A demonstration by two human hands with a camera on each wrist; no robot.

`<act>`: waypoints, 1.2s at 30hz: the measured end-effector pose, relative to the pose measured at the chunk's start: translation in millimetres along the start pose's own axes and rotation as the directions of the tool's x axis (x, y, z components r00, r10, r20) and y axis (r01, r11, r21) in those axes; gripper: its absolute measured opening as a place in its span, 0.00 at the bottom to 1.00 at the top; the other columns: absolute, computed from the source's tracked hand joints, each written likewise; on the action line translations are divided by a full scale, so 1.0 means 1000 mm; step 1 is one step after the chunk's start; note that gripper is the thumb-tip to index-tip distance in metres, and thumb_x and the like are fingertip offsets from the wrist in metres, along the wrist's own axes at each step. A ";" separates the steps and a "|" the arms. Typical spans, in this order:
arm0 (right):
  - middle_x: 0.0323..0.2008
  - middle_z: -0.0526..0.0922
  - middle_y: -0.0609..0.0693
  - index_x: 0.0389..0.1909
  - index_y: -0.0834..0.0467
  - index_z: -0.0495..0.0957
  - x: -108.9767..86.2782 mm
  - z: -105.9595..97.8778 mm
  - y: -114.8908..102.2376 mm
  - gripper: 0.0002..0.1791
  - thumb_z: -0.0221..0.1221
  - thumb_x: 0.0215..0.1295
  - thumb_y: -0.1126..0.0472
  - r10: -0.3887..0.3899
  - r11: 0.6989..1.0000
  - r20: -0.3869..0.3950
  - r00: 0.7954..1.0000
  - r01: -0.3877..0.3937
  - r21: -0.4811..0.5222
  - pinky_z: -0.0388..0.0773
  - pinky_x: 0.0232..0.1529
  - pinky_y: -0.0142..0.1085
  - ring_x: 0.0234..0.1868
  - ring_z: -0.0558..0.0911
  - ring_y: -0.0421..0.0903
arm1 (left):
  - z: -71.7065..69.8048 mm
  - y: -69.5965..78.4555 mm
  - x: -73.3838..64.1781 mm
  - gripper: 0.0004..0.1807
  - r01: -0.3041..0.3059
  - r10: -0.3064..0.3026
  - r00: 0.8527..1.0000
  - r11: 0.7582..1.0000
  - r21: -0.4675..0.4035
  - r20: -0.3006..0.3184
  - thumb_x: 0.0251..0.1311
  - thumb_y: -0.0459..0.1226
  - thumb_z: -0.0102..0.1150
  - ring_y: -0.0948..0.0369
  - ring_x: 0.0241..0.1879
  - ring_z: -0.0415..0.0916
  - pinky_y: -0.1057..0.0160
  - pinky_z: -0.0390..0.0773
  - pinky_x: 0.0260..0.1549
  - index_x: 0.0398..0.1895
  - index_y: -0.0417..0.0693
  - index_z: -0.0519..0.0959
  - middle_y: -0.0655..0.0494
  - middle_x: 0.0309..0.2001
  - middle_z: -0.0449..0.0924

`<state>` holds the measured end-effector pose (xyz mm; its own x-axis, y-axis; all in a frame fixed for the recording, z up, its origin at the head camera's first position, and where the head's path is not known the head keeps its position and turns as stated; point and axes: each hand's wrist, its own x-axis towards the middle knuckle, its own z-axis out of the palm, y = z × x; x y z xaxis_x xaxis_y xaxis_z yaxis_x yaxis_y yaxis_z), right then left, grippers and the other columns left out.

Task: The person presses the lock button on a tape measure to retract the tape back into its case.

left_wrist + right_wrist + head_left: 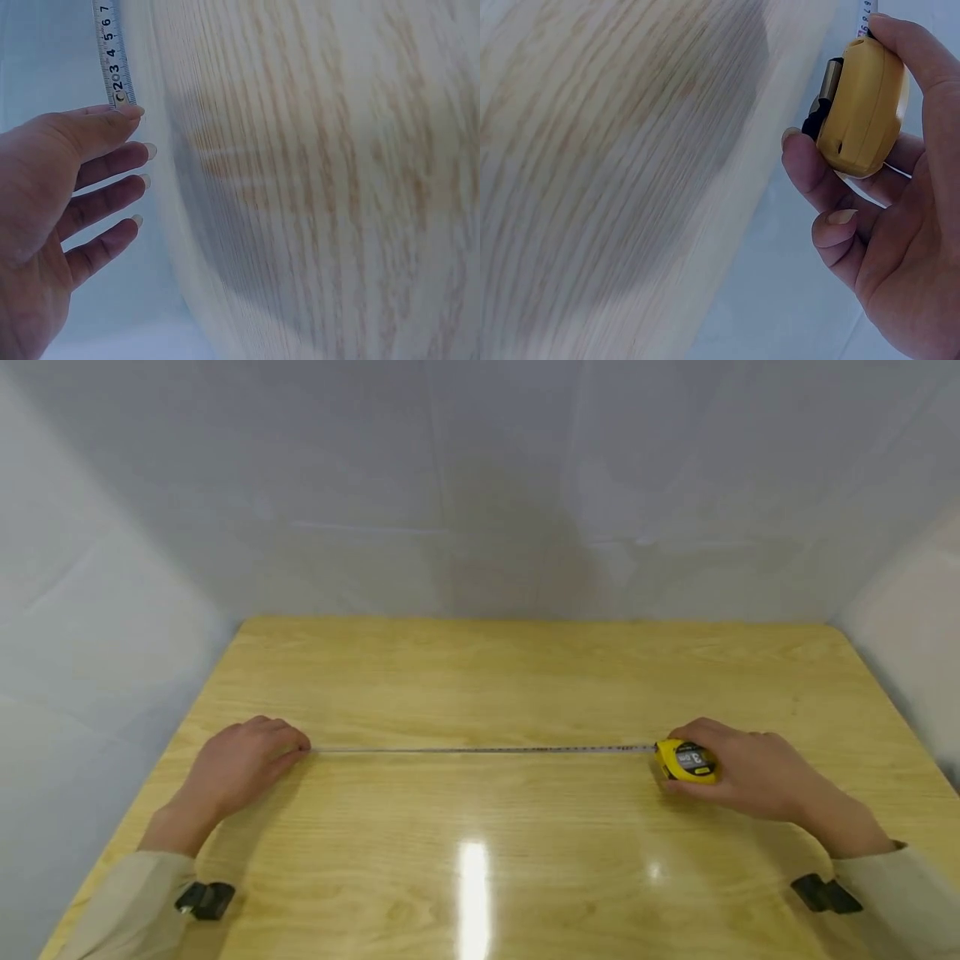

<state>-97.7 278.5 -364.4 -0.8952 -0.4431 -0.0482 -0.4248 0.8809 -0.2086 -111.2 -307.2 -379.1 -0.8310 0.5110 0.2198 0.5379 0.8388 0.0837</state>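
A yellow tape measure (686, 761) with a dark label is gripped by my right hand (772, 777) on the right of the table. Its white blade (480, 750) runs out straight to the left. At the blade's far end my left hand (240, 768) pinches the tip between thumb and forefinger. In the left wrist view the numbered blade (112, 56) leads up from the thumb (112, 127), while the other fingers are spread below. Seen from the right wrist, the yellow case (866, 105) has a metal clip on its side, with thumb and fingers curled round it.
The light wood table (450, 677) reaches back to a pale sheet wall (375, 527). Similar sheets stand at left and right. A bright reflection lies on the front of the tabletop. Small black devices (205, 900) are worn at both cuffs.
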 end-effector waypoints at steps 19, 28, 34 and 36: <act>0.47 0.79 0.47 0.53 0.52 0.76 0.015 -0.002 -0.013 0.37 0.61 0.52 0.29 -0.036 0.999 -0.027 0.999 0.035 -0.022 0.69 0.22 0.33 0.26 0.74 0.35 | -0.001 0.008 0.006 0.05 -0.006 0.006 1.000 1.000 0.010 -0.019 0.52 0.35 0.69 0.52 0.35 0.78 0.50 0.77 0.29 0.33 0.49 0.85 0.55 0.34 0.83; 0.48 0.79 0.47 0.54 0.51 0.75 0.018 0.000 -0.018 0.36 0.61 0.52 0.30 -0.042 0.999 -0.027 0.999 0.042 -0.026 0.69 0.22 0.33 0.26 0.74 0.35 | 0.005 0.013 0.008 0.05 -0.012 0.012 1.000 1.000 -0.005 -0.013 0.53 0.36 0.68 0.52 0.36 0.78 0.51 0.78 0.31 0.34 0.49 0.85 0.56 0.35 0.83; 0.48 0.79 0.47 0.54 0.52 0.75 0.024 0.002 -0.022 0.37 0.60 0.52 0.29 -0.061 0.998 -0.030 0.998 0.060 -0.028 0.69 0.22 0.33 0.27 0.75 0.35 | 0.005 0.015 0.010 0.05 -0.030 0.030 0.999 1.000 0.005 -0.034 0.53 0.35 0.68 0.53 0.36 0.77 0.51 0.77 0.31 0.34 0.49 0.85 0.56 0.35 0.83; 0.48 0.78 0.47 0.54 0.52 0.75 0.026 0.003 -0.025 0.37 0.60 0.53 0.29 -0.065 0.998 -0.025 0.998 0.065 -0.023 0.70 0.22 0.33 0.27 0.75 0.35 | 0.005 0.017 0.011 0.05 -0.029 0.029 0.999 1.000 0.005 -0.029 0.53 0.35 0.68 0.54 0.36 0.77 0.51 0.77 0.31 0.34 0.49 0.85 0.56 0.36 0.83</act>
<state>-110.1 244.9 -363.5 -0.8686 -0.4954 -0.0097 -0.4849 0.8540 -0.1885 -111.8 -286.5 -379.6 -0.8106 0.5297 0.2497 0.5611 0.8246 0.0721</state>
